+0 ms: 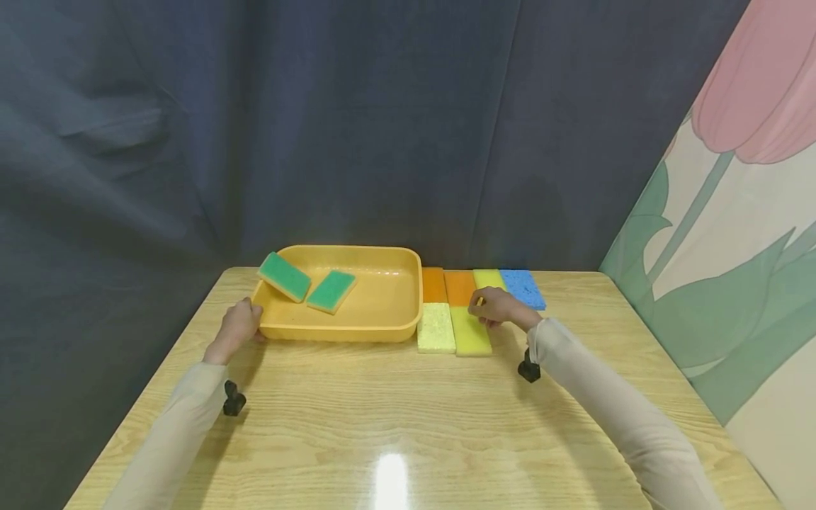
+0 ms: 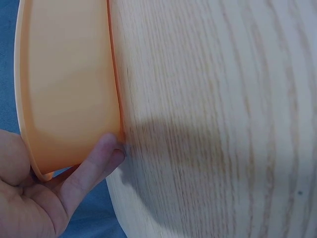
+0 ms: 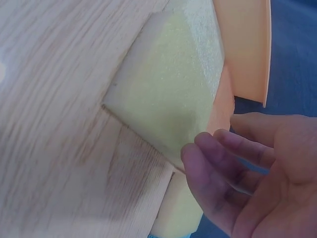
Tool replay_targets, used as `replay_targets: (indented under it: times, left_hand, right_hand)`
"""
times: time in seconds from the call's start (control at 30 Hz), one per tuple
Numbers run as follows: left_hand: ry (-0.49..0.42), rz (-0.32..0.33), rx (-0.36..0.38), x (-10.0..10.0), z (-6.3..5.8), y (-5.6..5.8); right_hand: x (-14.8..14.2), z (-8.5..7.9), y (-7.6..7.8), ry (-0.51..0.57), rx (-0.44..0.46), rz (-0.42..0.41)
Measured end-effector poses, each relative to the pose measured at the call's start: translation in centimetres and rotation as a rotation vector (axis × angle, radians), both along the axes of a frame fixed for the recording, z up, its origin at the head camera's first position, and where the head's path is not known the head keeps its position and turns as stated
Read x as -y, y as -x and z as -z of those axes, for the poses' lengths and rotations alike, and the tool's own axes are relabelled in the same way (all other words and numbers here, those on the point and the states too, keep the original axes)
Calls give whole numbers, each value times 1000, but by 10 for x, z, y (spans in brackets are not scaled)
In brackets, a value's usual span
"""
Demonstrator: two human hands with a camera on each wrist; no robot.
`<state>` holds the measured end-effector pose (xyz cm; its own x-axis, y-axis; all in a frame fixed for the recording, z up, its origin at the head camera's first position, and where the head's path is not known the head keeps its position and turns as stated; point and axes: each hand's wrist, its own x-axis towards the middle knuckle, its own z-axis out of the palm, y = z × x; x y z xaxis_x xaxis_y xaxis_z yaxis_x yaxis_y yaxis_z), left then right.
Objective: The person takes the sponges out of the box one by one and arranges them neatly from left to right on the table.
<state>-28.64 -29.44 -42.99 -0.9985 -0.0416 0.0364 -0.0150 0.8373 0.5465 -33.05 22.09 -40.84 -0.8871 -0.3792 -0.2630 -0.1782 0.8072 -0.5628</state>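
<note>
A yellow plastic tray (image 1: 376, 294) sits at the back of the table, one green-topped sponge (image 1: 331, 291) lying in it and another green-topped sponge (image 1: 284, 276) leaning on its left rim. My left hand (image 1: 237, 326) grips the tray's left end, thumb at the rim and fingers against the outer wall (image 2: 69, 99). Over the front yellow sponge (image 1: 472, 336) is my right hand (image 1: 500, 306), its fingers loosely bent with nothing between them. Beside that sponge lies a pale yellow sponge (image 1: 436, 329). Behind them are two orange sponges (image 1: 435, 285), a yellow sponge (image 1: 488, 278) and a blue sponge (image 1: 524, 289).
The sponges lie flat in two rows against the tray's right side. A wooden table (image 1: 357, 404) stretches toward me, with a dark curtain (image 1: 382, 142) right behind its far edge. On the right stands a wall panel with a tulip print (image 1: 720, 283).
</note>
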Motion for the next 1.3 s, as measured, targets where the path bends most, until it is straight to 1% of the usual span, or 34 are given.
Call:
replay_targets:
  times: [0.13,0.27,0.43,0.6,0.73,0.87,1.07,1.17,1.3]
  left_hand:
    - [0,0,3,0,0,0]
    - [-10,1,2,1,0,-1]
    - [-9,-3,9,1,-1,-1]
    - [-21,-13,26,0,0,-1]
    - [-24,-9,8,0,0,-1]
    - [-11,-8,-2,0,1,-1]
    - [-5,-13,-3,-1,1,-2]
    - [-14,-17,8,-1,-1,-2]
    - [-14,-21,15,-2,-2,-2]
  right_hand:
    - [4,0,-1,14,-59,-14]
    - [10,2,-2,30,-143,-9]
    - [20,7,2,25,-281,13]
    - [27,12,6,74,-379,24]
    - [34,11,5,104,-457,15]
    - [44,8,3,148,-491,24]
    - [56,5,1,230,-536,8]
    - [62,4,1,253,-563,0]
    - [69,4,0,246,-595,-7]
